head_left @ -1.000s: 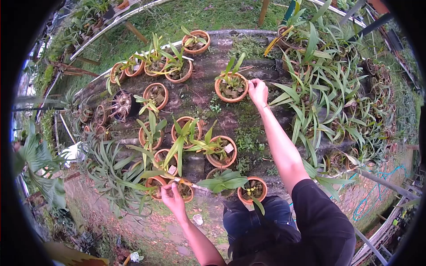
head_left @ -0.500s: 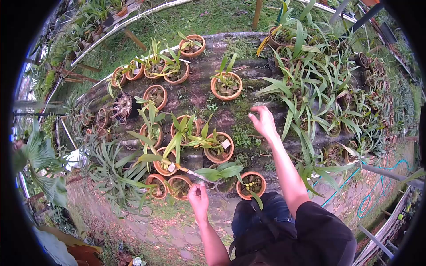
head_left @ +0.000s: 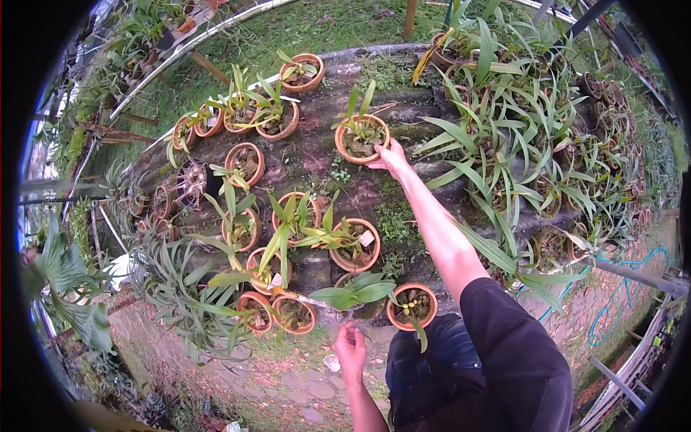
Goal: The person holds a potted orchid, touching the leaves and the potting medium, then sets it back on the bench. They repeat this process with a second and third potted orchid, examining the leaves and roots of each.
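My right hand [head_left: 392, 159] reaches out over the table and grips the near right rim of a round terracotta pot [head_left: 342, 149]. An orchid-like plant [head_left: 358, 119] with upright green leaves grows in this pot among chunky potting pieces. My left hand [head_left: 350, 351] is low in front of the table edge, fingers curled together; whether anything is between them is hidden. Just beyond it are a plant with broad leaves [head_left: 354, 291] and, to the right, a terracotta pot [head_left: 391, 315] holding small yellowish buds or fruits.
Several potted plants, among them a terracotta pot with a white tag [head_left: 376, 253], stand on the left half of the mossy table [head_left: 317, 155]. Dense strap-leaved plants [head_left: 497, 144] crowd the right side. A teal hose [head_left: 625, 281] lies on the ground at right.
My right hand has moved up and left from above the bare tabletop and taken hold of the pot's rim. My left hand has shifted down and right, away from the plant stem.
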Motion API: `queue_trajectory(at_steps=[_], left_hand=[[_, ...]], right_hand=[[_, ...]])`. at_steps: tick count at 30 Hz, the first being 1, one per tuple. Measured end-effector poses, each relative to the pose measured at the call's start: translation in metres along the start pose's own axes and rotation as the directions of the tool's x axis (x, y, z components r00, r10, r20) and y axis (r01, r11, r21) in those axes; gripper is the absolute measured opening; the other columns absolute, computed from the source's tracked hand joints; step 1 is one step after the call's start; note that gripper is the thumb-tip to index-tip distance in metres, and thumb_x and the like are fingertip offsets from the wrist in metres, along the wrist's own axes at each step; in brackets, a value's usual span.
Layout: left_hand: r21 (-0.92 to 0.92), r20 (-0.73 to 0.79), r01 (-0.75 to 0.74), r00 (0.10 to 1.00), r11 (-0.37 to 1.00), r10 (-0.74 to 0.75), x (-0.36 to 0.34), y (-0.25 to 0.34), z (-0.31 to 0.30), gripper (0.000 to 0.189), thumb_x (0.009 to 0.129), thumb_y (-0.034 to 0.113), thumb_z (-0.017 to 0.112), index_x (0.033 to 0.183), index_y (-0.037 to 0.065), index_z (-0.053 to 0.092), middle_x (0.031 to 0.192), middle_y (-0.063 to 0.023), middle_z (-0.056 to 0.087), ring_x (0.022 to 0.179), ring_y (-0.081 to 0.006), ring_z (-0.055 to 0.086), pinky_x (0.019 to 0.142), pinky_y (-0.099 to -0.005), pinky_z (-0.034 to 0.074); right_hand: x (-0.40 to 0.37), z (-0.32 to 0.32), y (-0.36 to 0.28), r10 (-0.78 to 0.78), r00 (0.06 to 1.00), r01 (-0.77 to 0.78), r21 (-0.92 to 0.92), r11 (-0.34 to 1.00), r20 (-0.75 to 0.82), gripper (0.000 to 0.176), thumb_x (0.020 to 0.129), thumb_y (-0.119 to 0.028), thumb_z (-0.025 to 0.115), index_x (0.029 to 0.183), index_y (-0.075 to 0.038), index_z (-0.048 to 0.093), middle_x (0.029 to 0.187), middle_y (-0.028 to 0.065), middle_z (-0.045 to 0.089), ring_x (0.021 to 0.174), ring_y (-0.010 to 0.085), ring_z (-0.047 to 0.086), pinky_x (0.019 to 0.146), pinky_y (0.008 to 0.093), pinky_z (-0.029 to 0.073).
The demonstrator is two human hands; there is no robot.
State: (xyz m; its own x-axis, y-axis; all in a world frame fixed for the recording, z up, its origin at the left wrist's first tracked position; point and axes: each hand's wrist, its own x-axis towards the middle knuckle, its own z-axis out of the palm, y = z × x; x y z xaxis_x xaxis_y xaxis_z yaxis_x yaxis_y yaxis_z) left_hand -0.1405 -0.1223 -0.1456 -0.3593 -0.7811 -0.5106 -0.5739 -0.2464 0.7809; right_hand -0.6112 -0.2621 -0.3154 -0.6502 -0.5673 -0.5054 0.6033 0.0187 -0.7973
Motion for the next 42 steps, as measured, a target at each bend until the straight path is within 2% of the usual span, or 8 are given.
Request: queue_trajectory(at_steps=[12, 18, 19, 23, 27, 31, 39, 42], left_hand=[[-0.037, 0.218, -0.130, 0.967, 0.991, 0.135, -0.004, 0.036, 0.017, 0.021, 0.103, 0.015, 0.061, 0.119, 0.002, 0.067, 0.092, -0.0055, 0.069, 0.080, -0.0097, 0.063, 0.071, -0.0259, 0.051], [-0.436, 0.499, -0.160, 0.776, 0.886, 0.386, -0.029, 0.044, 0.027, 0.065, 0.107, 0.045, 0.053, 0.151, 0.000, 0.036, 0.124, -0.0193, 0.064, 0.106, -0.0275, 0.068, 0.086, -0.0388, 0.060], [-0.497, 0.561, -0.014, 0.758, 0.868, 0.333, -0.039, 0.050, 0.026, 0.081, 0.105, 0.053, 0.051, 0.160, 0.001, 0.019, 0.140, -0.0251, 0.055, 0.124, -0.0343, 0.061, 0.097, -0.0467, 0.057], [-0.452, 0.698, 0.177, 0.680, 0.874, 0.224, -0.066, 0.029, 0.035, 0.083, 0.105, 0.053, 0.052, 0.163, 0.006, 0.015, 0.155, -0.0240, 0.040, 0.139, -0.0356, 0.048, 0.107, -0.0522, 0.048], [-0.406, 0.759, 0.098, 0.590, 0.909, 0.275, -0.118, 0.024, 0.059, 0.081, 0.104, 0.056, 0.051, 0.164, 0.013, 0.018, 0.163, -0.0146, 0.033, 0.145, -0.0318, 0.041, 0.106, -0.0575, 0.049], [-0.385, 0.851, 0.216, 0.460, 0.897, 0.255, -0.157, 0.018, 0.097, 0.067, 0.106, 0.044, 0.055, 0.158, 0.007, 0.033, 0.158, -0.0111, 0.041, 0.141, -0.0260, 0.046, 0.112, -0.0453, 0.044], [-0.168, 0.961, 0.054, 0.232, 0.984, 0.152, -0.234, 0.014, 0.192, 0.065, 0.107, 0.045, 0.049, 0.157, 0.006, 0.034, 0.156, -0.0128, 0.045, 0.143, -0.0276, 0.045, 0.119, -0.0468, 0.036], [-0.104, 0.979, 0.092, 0.187, 0.990, 0.086, -0.285, 0.036, 0.234, 0.065, 0.108, 0.049, 0.045, 0.160, 0.011, 0.033, 0.158, -0.0095, 0.042, 0.143, -0.0281, 0.043, 0.119, -0.0473, 0.036]], right_hand=[[-0.239, -0.024, -0.046, -0.181, 0.982, 0.164, 0.254, 0.953, 0.047, 0.064, 0.101, -0.009, 0.062, 0.156, -0.005, 0.028, 0.120, 0.0179, 0.065, 0.097, 0.0284, 0.073, 0.072, 0.0399, 0.068], [-0.403, -0.065, -0.043, -0.173, 0.985, 0.172, 0.173, 0.970, -0.009, 0.065, 0.101, -0.010, 0.062, 0.156, -0.008, 0.028, 0.118, 0.0194, 0.064, 0.090, 0.0285, 0.074, 0.071, 0.0397, 0.068], [-0.435, -0.070, -0.040, -0.185, 0.982, 0.190, 0.182, 0.965, -0.044, 0.063, 0.101, -0.008, 0.061, 0.156, -0.007, 0.029, 0.118, 0.0189, 0.064, 0.088, 0.0281, 0.074, 0.068, 0.0386, 0.068], [-0.537, -0.098, -0.006, -0.164, 0.976, 0.188, 0.177, 0.966, -0.143, 0.067, 0.100, -0.004, 0.060, 0.158, -0.006, 0.025, 0.119, 0.0201, 0.064, 0.086, 0.0277, 0.074, 0.066, 0.0385, 0.068], [-0.632, -0.117, 0.020, -0.114, 0.960, 0.178, 0.248, 0.952, -0.254, 0.070, 0.101, -0.004, 0.059, 0.160, -0.007, 0.021, 0.120, 0.0206, 0.066, 0.087, 0.0305, 0.076, 0.065, 0.0416, 0.068], [-0.714, -0.138, 0.042, -0.161, 0.917, 0.276, 0.290, 0.916, -0.365, 0.067, 0.101, -0.006, 0.059, 0.159, -0.008, 0.024, 0.125, 0.0197, 0.065, 0.090, 0.0306, 0.076, 0.065, 0.0416, 0.068], [-0.822, -0.204, 0.045, -0.200, 0.757, 0.335, 0.107, 0.936, -0.621, 0.066, 0.099, -0.014, 0.065, 0.156, -0.006, 0.032, 0.134, 0.0210, 0.062, 0.102, 0.0290, 0.073, 0.075, 0.0377, 0.065], [-0.853, -0.241, 0.024, -0.408, 0.452, 0.133, -0.392, 0.910, -0.793, 0.070, 0.096, -0.019, 0.071, 0.155, -0.006, 0.035, 0.141, 0.0215, 0.058, 0.112, 0.0317, 0.070, 0.081, 0.0395, 0.062]])
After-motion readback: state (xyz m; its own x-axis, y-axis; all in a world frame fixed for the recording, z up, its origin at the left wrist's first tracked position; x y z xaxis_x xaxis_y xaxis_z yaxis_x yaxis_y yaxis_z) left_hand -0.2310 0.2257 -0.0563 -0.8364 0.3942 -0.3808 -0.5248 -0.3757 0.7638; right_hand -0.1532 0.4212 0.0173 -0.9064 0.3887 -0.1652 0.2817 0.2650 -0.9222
